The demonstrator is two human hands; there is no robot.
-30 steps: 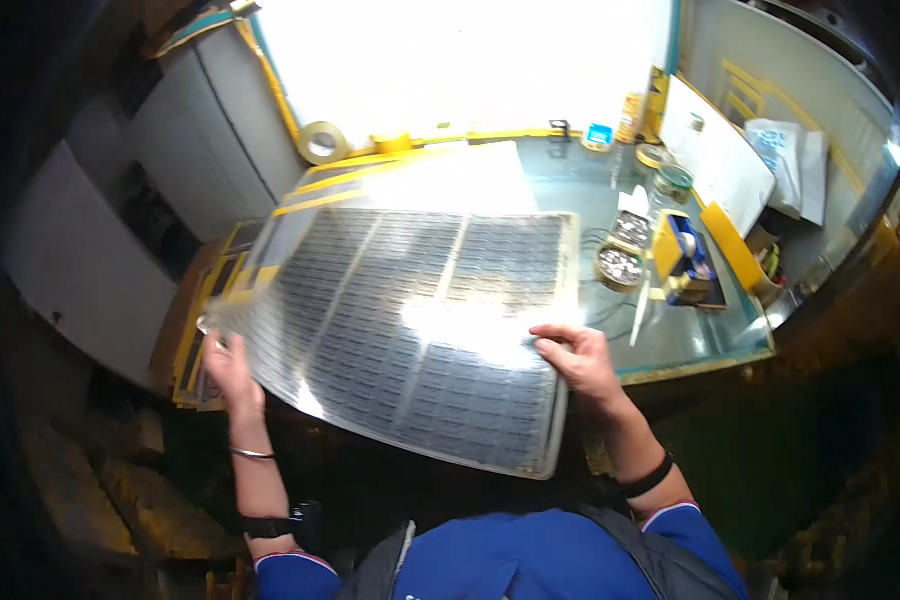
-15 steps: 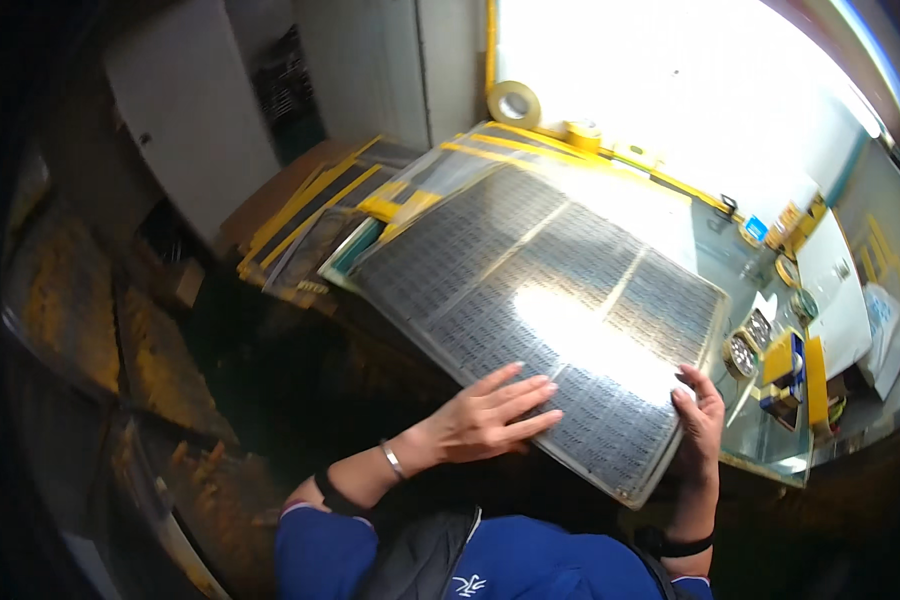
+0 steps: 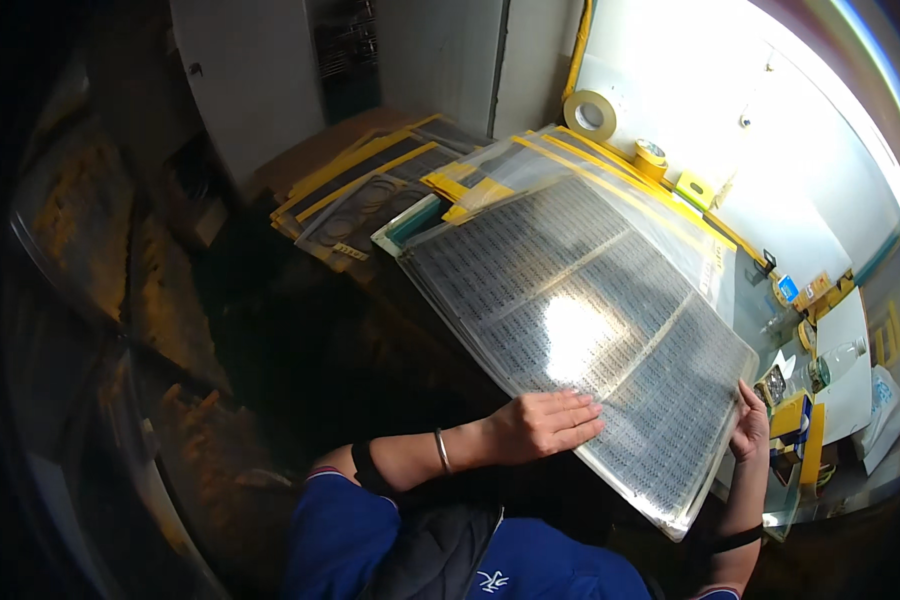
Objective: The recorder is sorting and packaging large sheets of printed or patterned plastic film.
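Observation:
A large rectangular panel [image 3: 560,290] with rows of small dark print and pale strips across it slants before me, its near corner toward my body. More sheet edges show under its left side. My left hand [image 3: 550,424] lies along the panel's near left edge, fingers straight and close together on the surface. At the right edge, my right hand [image 3: 751,425] grips the panel, its fingers partly hidden by the rim. Bright glare covers the panel's middle. Beneath the far left corner a green-and-white edge [image 3: 410,222] sticks out.
Yellow-edged sheets [image 3: 370,185] lie stacked at the far left. Tape rolls [image 3: 590,115] stand by the bright back wall. To the right are a clear bottle [image 3: 838,365], a yellow-and-blue box [image 3: 790,420] and a white bag [image 3: 882,415]. Dark worn boards [image 3: 80,220] stand at left.
The whole view has shifted, so the bench appears farther right. My left hand's spread fingers have drawn together along the panel edge. My right hand stays on the right edge.

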